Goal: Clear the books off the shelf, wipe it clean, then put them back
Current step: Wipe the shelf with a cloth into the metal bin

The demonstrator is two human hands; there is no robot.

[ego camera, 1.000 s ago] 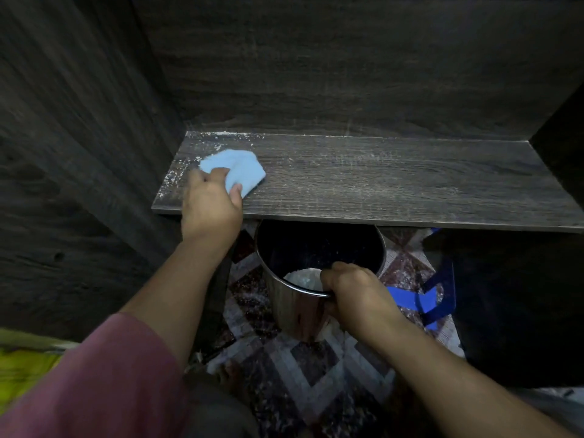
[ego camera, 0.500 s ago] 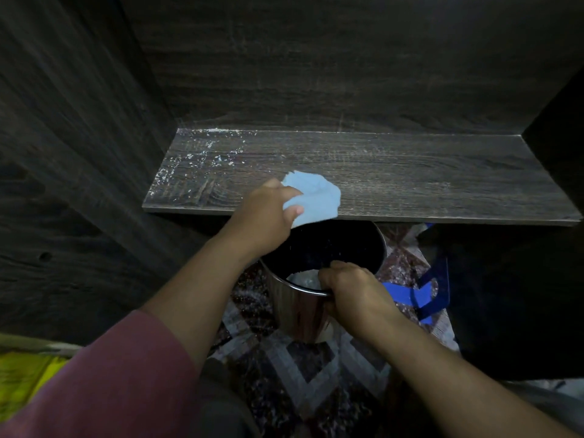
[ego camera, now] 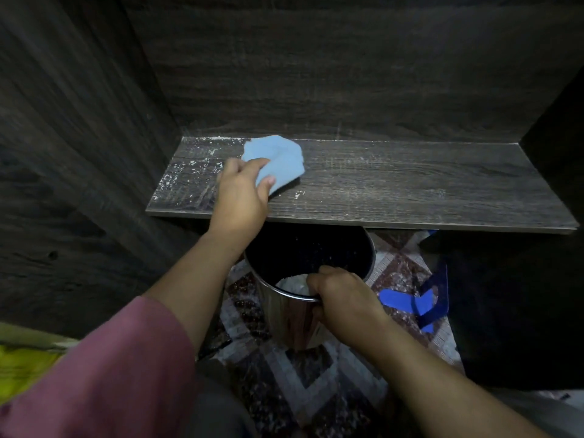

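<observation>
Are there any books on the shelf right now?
No, the shelf holds only the blue cloth, gripped by the left hand, and white specks.

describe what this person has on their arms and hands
A loose dusty-pink sleeve covers the left upper arm to about the elbow; the forearm below is bare. The right arm shows no sleeve in view. The left hand and right hand are bare: no gloves, rings or watch visible.

Blue cloth (ego camera: 278,159) on dusty shelf (ego camera: 395,184)
</observation>
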